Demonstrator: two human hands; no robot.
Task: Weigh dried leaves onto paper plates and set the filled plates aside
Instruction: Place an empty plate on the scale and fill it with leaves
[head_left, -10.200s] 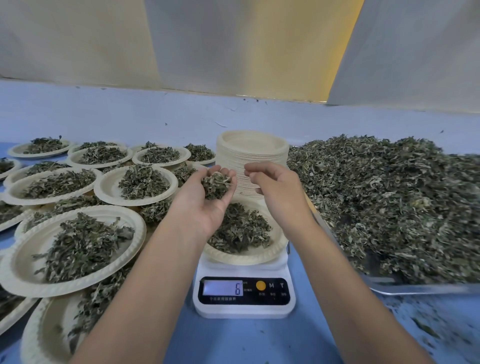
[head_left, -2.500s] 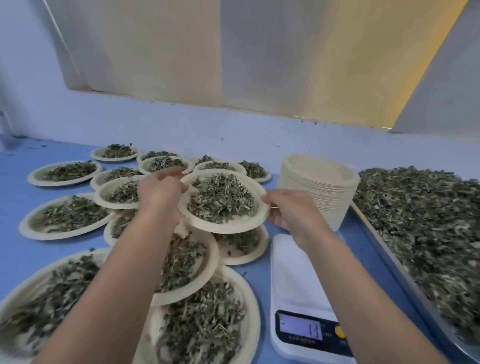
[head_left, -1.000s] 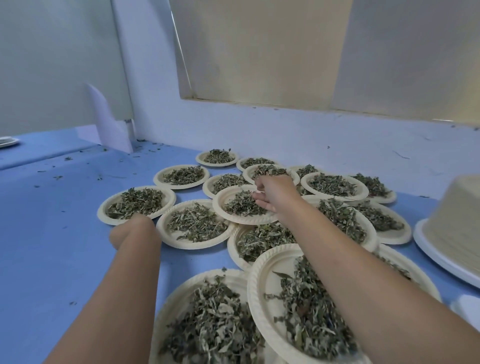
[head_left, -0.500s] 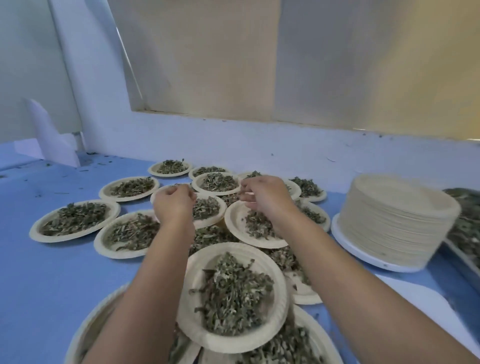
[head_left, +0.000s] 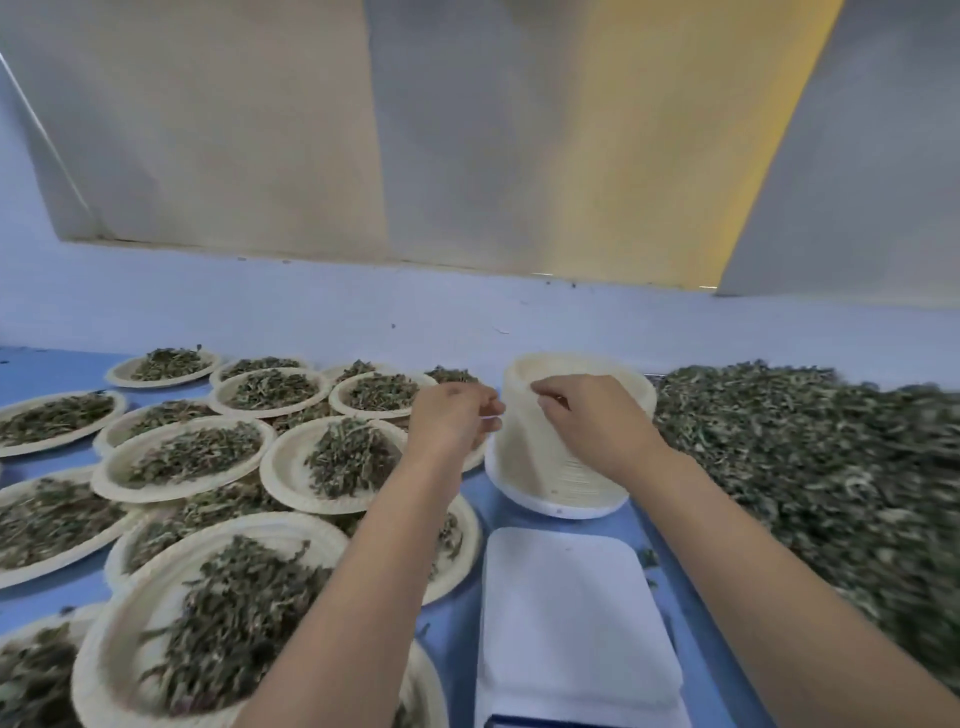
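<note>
A person's two bare forearms reach forward over a blue tabletop (head_left: 670, 587). The right hand (head_left: 592, 423) rests on top of a tall stack of empty cream paper plates (head_left: 540, 467). Its fingers and thumb are curled together on the near side of the top plate (head_left: 592, 366), as if pinching it, though motion blur softens the detail. The left hand (head_left: 452, 423) is just beside the stack's left edge, fingers curled inward with the tips close to the plates. Whether it has hold of anything cannot be told. Directly in front of the stack, nearer the viewer, sits a white flat-topped kitchen scale (head_left: 566, 623) with a bare platform. To the right lies a broad loose heap of dried green leaves (head_left: 810, 467). To the left, many cream paper plates filled with dried leaves (head_left: 272, 470) cover the table, several overlapping one another. A pale wall with beige panels (head_left: 234, 130) rises behind.
</note>
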